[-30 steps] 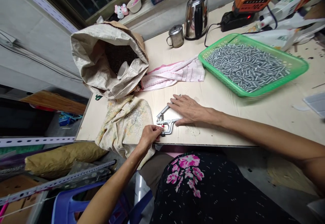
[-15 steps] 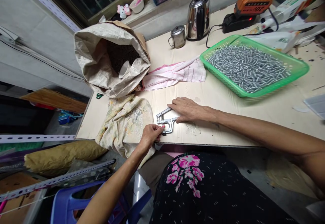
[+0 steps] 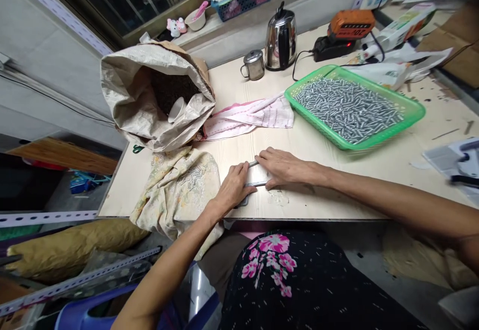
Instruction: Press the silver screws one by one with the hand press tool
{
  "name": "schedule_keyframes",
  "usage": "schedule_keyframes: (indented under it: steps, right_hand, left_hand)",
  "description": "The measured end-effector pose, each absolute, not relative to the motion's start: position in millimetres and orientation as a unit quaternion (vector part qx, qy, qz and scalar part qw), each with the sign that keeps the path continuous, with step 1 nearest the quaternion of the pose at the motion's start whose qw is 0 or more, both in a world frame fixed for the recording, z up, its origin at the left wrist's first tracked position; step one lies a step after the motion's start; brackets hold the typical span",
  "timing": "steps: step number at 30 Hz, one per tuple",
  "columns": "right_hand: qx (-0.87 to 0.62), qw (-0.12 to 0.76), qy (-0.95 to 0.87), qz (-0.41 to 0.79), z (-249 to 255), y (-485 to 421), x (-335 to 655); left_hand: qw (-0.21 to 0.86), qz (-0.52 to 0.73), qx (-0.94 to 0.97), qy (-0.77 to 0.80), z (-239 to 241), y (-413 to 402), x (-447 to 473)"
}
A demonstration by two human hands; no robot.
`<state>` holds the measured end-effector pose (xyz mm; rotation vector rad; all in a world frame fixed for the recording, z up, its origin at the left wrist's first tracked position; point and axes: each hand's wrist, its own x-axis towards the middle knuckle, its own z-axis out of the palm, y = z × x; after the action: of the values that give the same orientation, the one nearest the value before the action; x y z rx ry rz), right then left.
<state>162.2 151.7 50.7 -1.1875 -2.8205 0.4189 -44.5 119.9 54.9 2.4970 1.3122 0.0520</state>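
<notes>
A pair of silver snap pliers (image 3: pixel 257 184) lies on the tabletop near its front edge, handles spread and pointing right. My left hand (image 3: pixel 232 186) is closed over the head of the pliers and hides most of it. Around the handle ends are the fingers and thumb of my right hand (image 3: pixel 285 168). Just left of the pliers, a crumpled floral cloth (image 3: pixel 175 198) bears a small heap of metal pins (image 3: pixel 194 177). Whether a small part sits in the jaws is hidden.
A green basket (image 3: pixel 389 143) of metal pins (image 3: pixel 348 108) stands right. A large open sack (image 3: pixel 123 85) with a white cup (image 3: pixel 176 109) stands back left. Behind are a pink-white towel (image 3: pixel 250 118), metal mug (image 3: pixel 254 66), kettle (image 3: pixel 273 41) and orange battery on a charger (image 3: pixel 352 24).
My left hand has gone from pinching at the jaws to wrapping over the pliers' head. My right hand stays at the handles. The camera view has shifted slightly.
</notes>
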Motion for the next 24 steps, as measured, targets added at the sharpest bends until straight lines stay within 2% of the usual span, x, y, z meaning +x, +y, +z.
schedule_keyframes:
  steps: [7, 17, 24]
  right_hand:
    - [-0.411, 0.011, -0.899, 0.15, 63.6, 148.3, 160.6]
    - [-0.372, 0.018, -0.915, 0.156, 54.9, 147.2, 154.5]
    - [-0.352, 0.028, -0.922, 0.159, 56.4, 161.1, 169.2]
  left_hand:
    - [0.149, -0.008, 0.876, 0.459, 62.6, 121.0, -24.9]
    - [0.161, 0.043, 0.852, 0.496, 55.1, 116.3, -24.5]
    - [0.107, 0.08, 0.849, 0.512, 47.5, 98.3, -24.9]
